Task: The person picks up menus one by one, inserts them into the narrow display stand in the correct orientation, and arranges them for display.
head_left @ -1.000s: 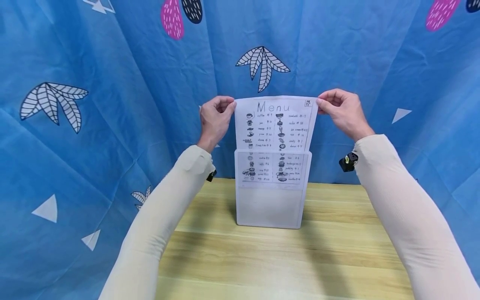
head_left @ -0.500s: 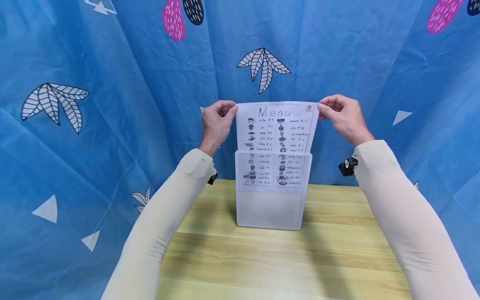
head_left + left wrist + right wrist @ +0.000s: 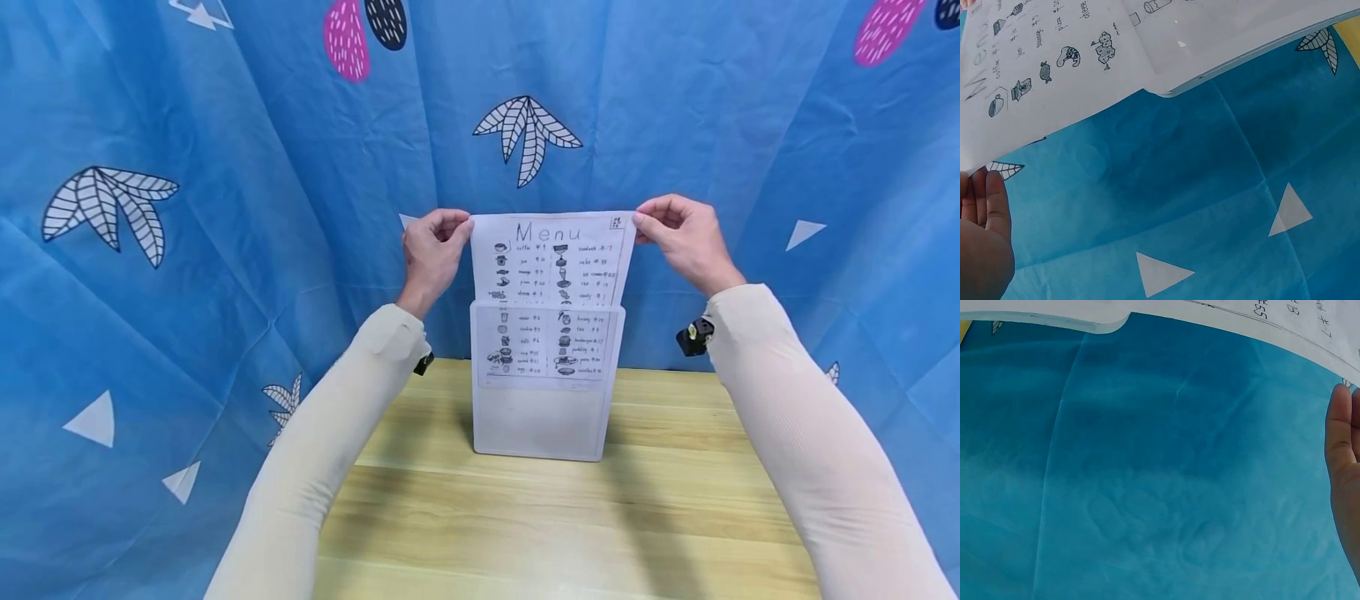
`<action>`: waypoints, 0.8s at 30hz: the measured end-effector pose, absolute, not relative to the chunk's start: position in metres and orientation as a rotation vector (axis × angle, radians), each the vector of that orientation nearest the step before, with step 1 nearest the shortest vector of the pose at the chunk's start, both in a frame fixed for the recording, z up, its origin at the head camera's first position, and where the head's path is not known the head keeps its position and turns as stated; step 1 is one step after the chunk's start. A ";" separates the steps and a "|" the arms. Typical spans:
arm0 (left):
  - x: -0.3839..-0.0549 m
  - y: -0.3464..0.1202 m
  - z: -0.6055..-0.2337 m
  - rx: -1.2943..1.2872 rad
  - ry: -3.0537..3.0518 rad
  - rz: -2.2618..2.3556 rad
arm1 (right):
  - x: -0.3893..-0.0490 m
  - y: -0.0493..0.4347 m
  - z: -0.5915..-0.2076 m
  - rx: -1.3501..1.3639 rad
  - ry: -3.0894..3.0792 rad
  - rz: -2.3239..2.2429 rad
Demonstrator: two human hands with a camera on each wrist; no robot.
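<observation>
A paper menu (image 3: 551,258) with drawings and prices hangs upright between the two hands. Its lower half is inside a clear sign holder (image 3: 538,421) standing on the table, and shows through the front panel. My left hand (image 3: 433,257) pinches the menu's top left corner between thumb and fingers. At the top right corner, my right hand (image 3: 690,240) pinches the sheet the same way. In the left wrist view the menu (image 3: 1054,75) runs into the holder's open top edge. The right wrist view shows fingers (image 3: 1339,428) at the paper's corner.
A light wood-grain table (image 3: 555,525) lies under the holder. Blue patterned cloth (image 3: 360,150) hangs behind and along both sides, close beyond the hands. Each wrist carries a small black camera (image 3: 696,337).
Both hands have come down together with the menu, and more of the sheet is now inside the holder. The holder stays where it stood.
</observation>
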State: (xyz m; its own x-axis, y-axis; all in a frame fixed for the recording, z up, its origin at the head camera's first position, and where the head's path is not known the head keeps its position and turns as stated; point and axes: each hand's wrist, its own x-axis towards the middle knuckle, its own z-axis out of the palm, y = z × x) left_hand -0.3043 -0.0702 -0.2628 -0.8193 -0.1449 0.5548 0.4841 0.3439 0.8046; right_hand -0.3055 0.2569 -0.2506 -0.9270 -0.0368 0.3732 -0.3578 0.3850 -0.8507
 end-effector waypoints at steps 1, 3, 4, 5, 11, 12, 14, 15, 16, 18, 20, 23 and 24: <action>-0.304 -0.070 -0.263 -0.294 -2.067 -1.507 | -0.306 0.257 -0.251 0.353 -2.350 1.558; -0.304 -0.071 -0.264 -0.294 -2.066 -1.506 | -0.306 0.257 -0.252 0.349 -2.350 1.557; -0.304 -0.071 -0.265 -0.293 -2.068 -1.505 | -0.306 0.257 -0.253 0.347 -2.352 1.555; -0.304 -0.071 -0.265 -0.293 -2.069 -1.504 | -0.306 0.257 -0.254 0.343 -2.357 1.550; -0.304 -0.071 -0.268 -0.291 -2.081 -1.494 | -0.305 0.257 -0.258 0.336 -2.376 1.514; -0.304 -0.071 -0.268 -0.290 -2.082 -1.491 | -0.305 0.257 -0.259 0.339 -2.376 1.511; -0.304 -0.071 -0.269 -0.291 -2.086 -1.487 | -0.305 0.257 -0.260 0.341 -2.378 1.506; -0.304 -0.070 -0.269 -0.292 -2.088 -1.484 | -0.305 0.257 -0.260 0.342 -2.379 1.504; -0.304 -0.070 -0.270 -0.292 -2.089 -1.481 | -0.304 0.257 -0.260 0.343 -2.381 1.502; -0.305 -0.070 -0.271 -0.298 -2.091 -1.479 | -0.304 0.257 -0.261 0.341 -2.388 1.496; -0.305 -0.070 -0.272 -0.302 -2.092 -1.481 | -0.304 0.257 -0.261 0.341 -2.396 1.493; -0.305 -0.070 -0.273 -0.308 -2.093 -1.476 | -0.304 0.257 -0.262 0.345 -2.399 1.494; -0.306 -0.070 -0.274 -0.308 -2.093 -1.474 | -0.304 0.257 -0.263 0.348 -2.397 1.497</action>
State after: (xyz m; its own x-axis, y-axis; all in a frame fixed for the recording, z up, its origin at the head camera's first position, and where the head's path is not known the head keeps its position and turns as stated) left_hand -0.3056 -0.0704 -0.2740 -0.8191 -0.1261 0.5596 0.4845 0.3702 0.7926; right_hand -0.3037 0.2568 -0.2626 -0.9276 -0.0491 0.3702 -0.3542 0.4299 -0.8305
